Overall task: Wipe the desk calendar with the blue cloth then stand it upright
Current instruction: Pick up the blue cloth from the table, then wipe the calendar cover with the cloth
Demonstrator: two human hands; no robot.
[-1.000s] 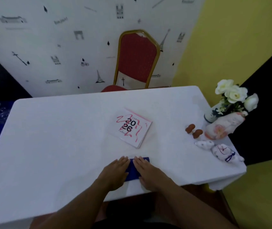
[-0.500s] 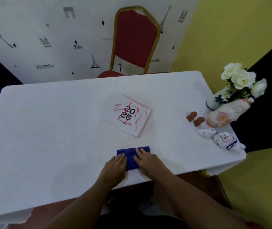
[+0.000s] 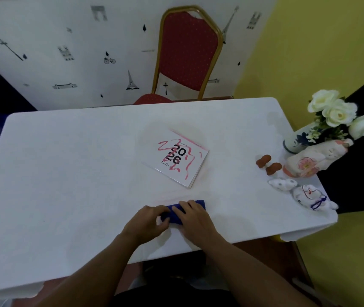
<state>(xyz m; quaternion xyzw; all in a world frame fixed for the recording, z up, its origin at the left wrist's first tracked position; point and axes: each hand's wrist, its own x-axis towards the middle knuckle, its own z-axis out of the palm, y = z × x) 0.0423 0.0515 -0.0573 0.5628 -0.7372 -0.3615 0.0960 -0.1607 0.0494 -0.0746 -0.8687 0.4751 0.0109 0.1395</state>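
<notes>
Fingers that lay flat a moment earlier had curled: left hand [image 3: 146,222] and right hand [image 3: 193,216] now gripped the blue cloth [image 3: 176,212]; calendar [image 3: 176,158] unwiped.

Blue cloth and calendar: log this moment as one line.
phase: picking up cloth | blue cloth: folded, near table edge | left hand: gripping its left end | right hand: on top | desk calendar: flat, untouched

You see the desk calendar [image 3: 175,158] lying flat mid-table, its "2026" cover up; the blue cloth [image 3: 174,212], apparently folded, lies nearer you.
</notes>
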